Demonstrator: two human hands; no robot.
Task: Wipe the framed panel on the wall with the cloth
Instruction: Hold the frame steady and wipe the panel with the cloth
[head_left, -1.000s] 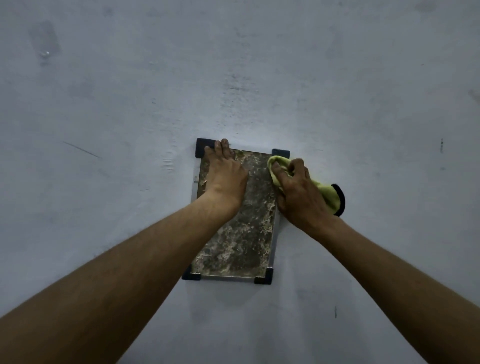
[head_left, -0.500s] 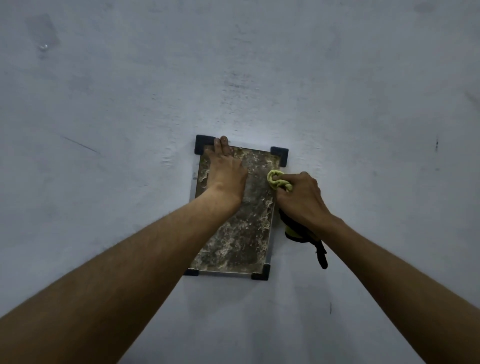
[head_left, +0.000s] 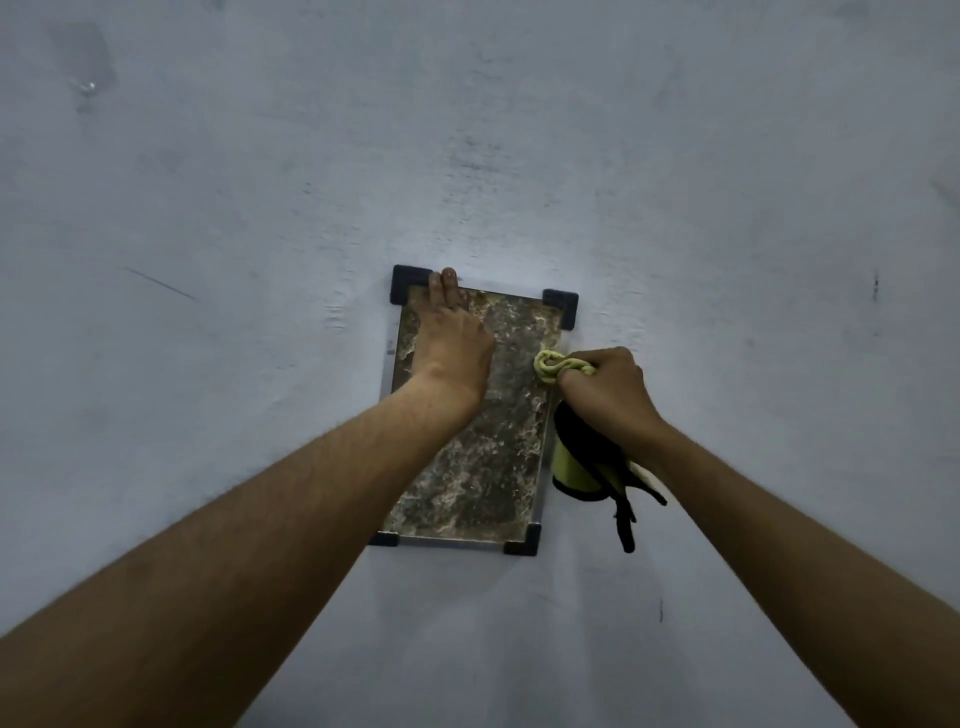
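From my feed, the panel (head_left: 483, 467) sits at the centre of the frame, flat on the wall (head_left: 519, 156), with dark corner pieces; its face is mottled and looks grimy over most of what I can see

The left hand (head_left: 452, 353) lies flat on the upper left part of the panel, fingers straight, their tips reaching over the top edge. It has not shifted over the last second, so I read it as a brace that holds the panel against the wall

The right hand (head_left: 605, 395) is where the change is. A second ago it pressed the cloth (head_left: 550, 366) at the upper right corner of the panel, with the loose end out to the right. Now the hand is lower, at the right edge just under that corner, fingers curled tight round the cloth. A bunched yellow-green wad sticks out of the fist and touches the panel's right margin, while the rest, with its black trim, hangs below the wrist

My judgement: the stroke has moved from the top corner down the right side, and the cloth has gone from spread to bunched, so less of it meets the surface. Only the edge has been covered; the middle and lower parts are left, and the area under the left hand can't be reached until that hand moves
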